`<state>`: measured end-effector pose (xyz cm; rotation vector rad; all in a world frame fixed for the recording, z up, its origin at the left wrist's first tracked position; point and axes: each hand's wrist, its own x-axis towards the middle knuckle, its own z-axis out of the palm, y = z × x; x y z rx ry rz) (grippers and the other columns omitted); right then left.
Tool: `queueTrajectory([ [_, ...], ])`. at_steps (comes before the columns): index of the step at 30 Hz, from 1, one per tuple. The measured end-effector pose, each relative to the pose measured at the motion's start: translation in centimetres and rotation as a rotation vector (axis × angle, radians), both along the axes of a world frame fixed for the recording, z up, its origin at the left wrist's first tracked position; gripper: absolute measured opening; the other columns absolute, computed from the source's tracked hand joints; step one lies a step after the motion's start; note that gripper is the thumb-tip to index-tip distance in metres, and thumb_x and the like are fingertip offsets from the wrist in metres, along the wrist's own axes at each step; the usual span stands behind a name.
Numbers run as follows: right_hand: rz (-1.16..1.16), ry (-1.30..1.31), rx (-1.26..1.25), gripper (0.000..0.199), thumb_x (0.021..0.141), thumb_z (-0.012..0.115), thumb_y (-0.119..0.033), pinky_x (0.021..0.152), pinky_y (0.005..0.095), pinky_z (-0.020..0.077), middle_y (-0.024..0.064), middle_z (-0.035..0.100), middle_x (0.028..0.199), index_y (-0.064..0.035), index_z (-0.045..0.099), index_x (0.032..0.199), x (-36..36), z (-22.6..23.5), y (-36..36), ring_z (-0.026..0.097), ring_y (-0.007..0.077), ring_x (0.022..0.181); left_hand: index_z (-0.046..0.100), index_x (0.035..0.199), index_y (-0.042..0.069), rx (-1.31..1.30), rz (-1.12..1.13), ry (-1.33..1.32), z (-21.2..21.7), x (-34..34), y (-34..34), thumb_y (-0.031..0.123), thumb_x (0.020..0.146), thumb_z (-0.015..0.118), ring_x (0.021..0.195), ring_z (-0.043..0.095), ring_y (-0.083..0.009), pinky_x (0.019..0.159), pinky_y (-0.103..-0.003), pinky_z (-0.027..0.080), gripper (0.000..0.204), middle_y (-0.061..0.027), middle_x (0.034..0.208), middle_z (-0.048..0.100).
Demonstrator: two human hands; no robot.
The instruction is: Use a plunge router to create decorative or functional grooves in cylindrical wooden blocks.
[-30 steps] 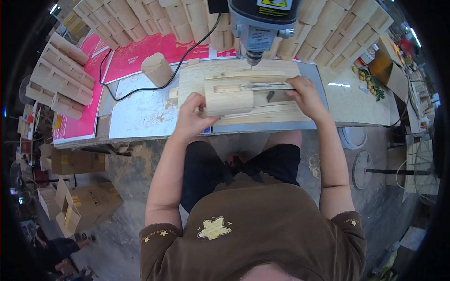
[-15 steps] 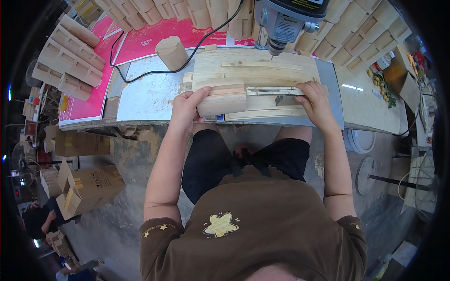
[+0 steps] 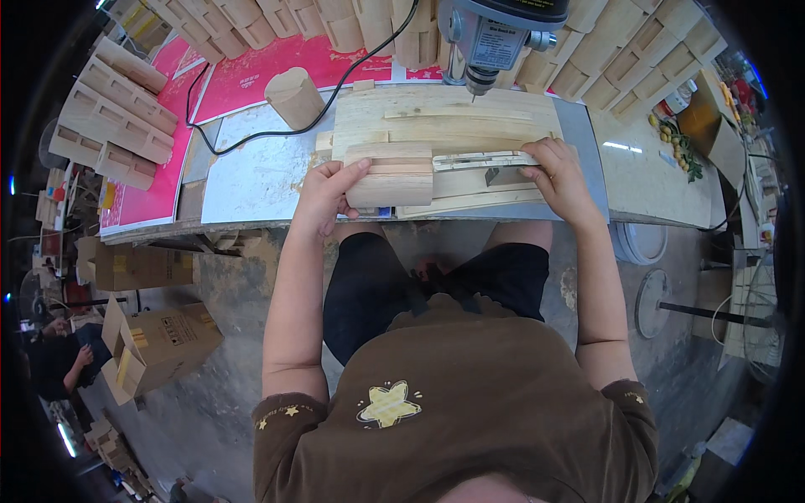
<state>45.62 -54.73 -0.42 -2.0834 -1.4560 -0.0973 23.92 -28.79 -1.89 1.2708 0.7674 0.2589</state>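
My left hand [image 3: 324,196] is closed on the left end of a pale wooden block [image 3: 391,189], thumb on top. The block has rounded sides and a long recess along its upper face. Between the fingers and thumb of my right hand [image 3: 560,178] is the right end of a narrow, flat, whitish strip [image 3: 480,159] with dark marks; its exact kind is unclear. The strip's left end is right by the block's right end; whether they touch I cannot tell. A small dark upright plate [image 3: 493,177] shows below the strip. Both hands are over a wooden board [image 3: 470,126].
A bench drill [image 3: 495,42] stands behind the board, its chuck above it. One loose wooden block [image 3: 293,98] sits left of the drill, beside a black cable [image 3: 323,117]. Stacked blocks [image 3: 117,109] line the left and back. Cardboard boxes [image 3: 163,339] stand on the floor.
The block has rolled in my left hand, so more of its recess shows on top. My right hand keeps its hold on the strip. The whole view has shifted slightly.
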Motion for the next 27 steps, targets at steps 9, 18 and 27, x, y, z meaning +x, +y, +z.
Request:
queueTrajectory([
  [9,-0.011,-0.038,0.031,0.026,0.075,0.065,-0.009,0.078,0.0387,0.0426,0.0112,0.057,0.090,-0.0028,0.058,0.099,0.0,-0.4,-0.1,0.052,0.0314,0.090,0.055,0.068,0.005,0.046,0.108,0.024,0.0,0.3,-1.0,0.036,0.076,0.075,0.043,0.045,-0.0063,0.036,-0.020,0.039,0.037,-0.0007,0.058,0.052],
  [18,-0.022,-0.059,0.024,0.027,0.075,0.065,-0.009,0.078,0.0393,0.0427,0.0118,0.057,0.090,-0.0027,0.059,0.100,0.0,-0.5,0.0,0.052,0.0317,0.090,0.053,0.064,0.006,0.057,0.114,0.028,-0.3,0.5,-1.5,0.036,0.076,0.075,0.041,0.045,-0.0067,0.035,-0.020,0.038,0.039,-0.0006,0.056,0.050],
  [27,-0.020,-0.097,0.041,0.028,0.074,0.066,-0.009,0.077,0.0395,0.0428,0.0116,0.057,0.090,-0.0036,0.059,0.100,-0.4,-0.5,0.5,0.052,0.0320,0.089,0.056,0.098,-0.004,0.074,-0.155,-0.233,-3.0,3.7,-6.0,0.025,0.075,0.078,0.065,0.054,-0.0064,0.055,-0.022,0.049,0.043,0.0002,0.074,0.054],
])
